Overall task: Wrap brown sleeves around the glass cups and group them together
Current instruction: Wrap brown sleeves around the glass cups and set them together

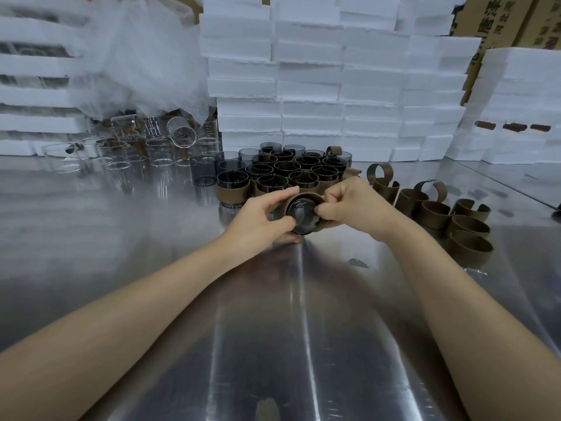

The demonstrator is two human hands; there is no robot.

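Note:
A dark glass cup (300, 215) lies tipped toward me between both hands, just above the steel table, with a brown sleeve (306, 196) curved round it. My left hand (264, 215) grips the cup's left side, thumb on its base. My right hand (349, 205) pinches the sleeve at the cup's right side. Directly behind stands a tight group of sleeved dark cups (291, 174). A few dark cups without sleeves (204, 173) stand at that group's left.
Loose brown sleeves (437, 214) lie curled in a cluster on the right of the steel table (121, 238). Clear glass cups (151, 150) crowd the back left under plastic wrap. Stacked white foam boxes (334, 86) wall off the back.

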